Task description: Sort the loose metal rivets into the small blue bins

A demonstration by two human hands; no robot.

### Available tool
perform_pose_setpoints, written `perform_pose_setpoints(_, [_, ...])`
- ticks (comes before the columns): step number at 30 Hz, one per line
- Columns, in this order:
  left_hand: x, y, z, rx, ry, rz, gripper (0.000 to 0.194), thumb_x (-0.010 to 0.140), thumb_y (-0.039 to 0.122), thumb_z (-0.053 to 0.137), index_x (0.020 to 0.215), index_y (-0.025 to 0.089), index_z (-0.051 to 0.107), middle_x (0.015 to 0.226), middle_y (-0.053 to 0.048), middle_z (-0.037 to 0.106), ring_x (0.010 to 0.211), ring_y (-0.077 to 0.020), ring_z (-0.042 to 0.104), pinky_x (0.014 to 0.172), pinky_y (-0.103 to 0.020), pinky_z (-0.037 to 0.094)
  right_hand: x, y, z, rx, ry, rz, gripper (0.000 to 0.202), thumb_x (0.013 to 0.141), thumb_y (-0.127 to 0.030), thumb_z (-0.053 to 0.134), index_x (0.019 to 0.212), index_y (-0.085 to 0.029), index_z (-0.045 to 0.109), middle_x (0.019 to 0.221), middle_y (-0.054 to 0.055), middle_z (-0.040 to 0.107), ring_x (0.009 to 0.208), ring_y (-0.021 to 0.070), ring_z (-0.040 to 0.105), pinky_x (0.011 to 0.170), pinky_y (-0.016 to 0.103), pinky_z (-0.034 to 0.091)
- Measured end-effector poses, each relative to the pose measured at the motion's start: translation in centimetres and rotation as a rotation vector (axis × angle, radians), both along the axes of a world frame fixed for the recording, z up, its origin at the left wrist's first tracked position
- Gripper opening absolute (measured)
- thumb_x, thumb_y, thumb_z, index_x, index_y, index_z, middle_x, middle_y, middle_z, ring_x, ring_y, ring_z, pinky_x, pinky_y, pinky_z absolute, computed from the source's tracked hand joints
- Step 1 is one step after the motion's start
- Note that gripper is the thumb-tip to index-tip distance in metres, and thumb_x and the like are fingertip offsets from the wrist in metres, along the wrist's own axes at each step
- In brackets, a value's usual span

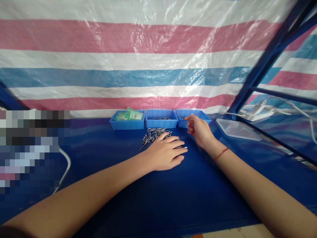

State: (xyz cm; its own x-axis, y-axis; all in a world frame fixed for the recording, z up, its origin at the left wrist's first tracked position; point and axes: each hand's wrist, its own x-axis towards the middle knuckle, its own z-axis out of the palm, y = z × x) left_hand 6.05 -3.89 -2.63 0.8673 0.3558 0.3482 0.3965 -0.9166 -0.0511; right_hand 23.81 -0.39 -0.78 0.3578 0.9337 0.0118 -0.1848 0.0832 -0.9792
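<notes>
My left hand (167, 152) lies palm down with its fingers spread, covering the near right part of a pile of thin metal rods (151, 135) on the blue table. A thin rod (183, 147) shows by its fingertips. My right hand (198, 129) is raised at the front of the right blue bin (182, 123), its fingers curled together in a pinch. Whatever they may hold is too small to make out. The middle blue bin (162, 124) has several similar rods in it. Green plastic packets (130, 114) with metal pieces fill the left blue bin (127, 125).
A clear plastic lid or tray (237, 129) lies to the right, with a white power strip (260, 110) and cables behind it. Blue metal frame posts (260, 69) flank the table (158, 198). A striped plastic sheet (123, 59) hangs behind. A white cable (66, 162) curves at left.
</notes>
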Motion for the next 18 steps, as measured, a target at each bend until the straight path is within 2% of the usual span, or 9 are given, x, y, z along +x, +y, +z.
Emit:
perform_pose_setpoints(3, [-0.2,0.8,0.1,0.064,-0.005,0.125,0.030,0.091,0.031,0.041,0.110,0.020,0.062,0.121,-0.006,0.061,0.120,-0.0249,0.045,0.105,-0.048,0.023,-0.6,-0.3,-0.1,0.007,-0.066,0.044,0.019,0.078,-0.032,0.052,0.074,-0.015,0.059,0.054,-0.005,0.044,0.039,0.0046,0.034,0.037,0.019,0.027])
perform_pose_setpoints(6, [-1.9,1.0,0.6,0.096,-0.007,0.240,0.029,0.090,0.032,0.043,0.109,0.020,0.062,0.121,-0.007,0.060,0.117,-0.0261,0.047,0.100,-0.045,0.029,-1.1,-0.5,-0.4,0.030,-0.193,0.086,0.019,0.075,-0.033,0.053,0.072,-0.015,0.060,0.055,-0.004,0.047,0.042,0.0061,0.037,0.040,0.021,0.027])
perform_pose_setpoints(8, [-3.5,0.7,1.0,0.094,-0.009,0.346,0.032,0.088,0.034,0.046,0.115,0.020,0.057,0.123,-0.008,0.057,0.112,-0.0265,0.049,0.091,-0.040,0.036,-1.4,-0.5,-0.8,0.061,-0.318,0.103,0.019,0.075,-0.032,0.052,0.070,-0.016,0.060,0.056,-0.004,0.048,0.044,0.0075,0.038,0.042,0.022,0.029])
perform_pose_setpoints(10, [-4.9,0.3,1.3,0.082,-0.023,0.533,0.039,0.084,0.042,0.051,0.113,0.017,0.056,0.111,-0.010,0.061,0.100,-0.0280,0.054,0.081,-0.039,0.040,-1.9,-0.7,-1.4,0.115,-0.462,0.113,0.019,0.076,-0.032,0.051,0.069,-0.016,0.060,0.057,-0.003,0.050,0.049,0.0094,0.042,0.048,0.023,0.033])
perform_pose_setpoints(12, [-6.1,-0.1,1.2,0.028,-0.011,0.640,0.042,0.080,0.050,0.053,0.104,0.015,0.058,0.094,-0.008,0.063,0.087,-0.0264,0.057,0.074,-0.037,0.042,-2.5,-1.1,-1.9,0.175,-0.593,0.140,0.020,0.077,-0.031,0.050,0.070,-0.016,0.061,0.061,-0.001,0.054,0.057,0.0118,0.047,0.056,0.025,0.037])
perform_pose_setpoints(14, [-6.9,-0.3,1.0,-0.064,-0.009,0.655,0.036,0.081,0.049,0.052,0.095,0.017,0.058,0.085,-0.005,0.062,0.079,-0.0230,0.058,0.069,-0.033,0.043,-3.3,-1.6,-2.4,0.222,-0.683,0.197,0.022,0.080,-0.031,0.048,0.072,-0.016,0.061,0.066,0.000,0.058,0.063,0.0134,0.051,0.061,0.026,0.039])
perform_pose_setpoints(18, [-7.4,-0.2,0.6,-0.186,-0.055,0.636,0.020,0.089,0.032,0.045,0.093,0.018,0.058,0.087,-0.004,0.061,0.080,-0.0192,0.060,0.070,-0.029,0.045,-4.8,-2.7,-2.7,0.271,-0.770,0.343,0.023,0.083,-0.032,0.047,0.076,-0.016,0.061,0.065,-0.001,0.057,0.060,0.0126,0.050,0.059,0.025,0.039])
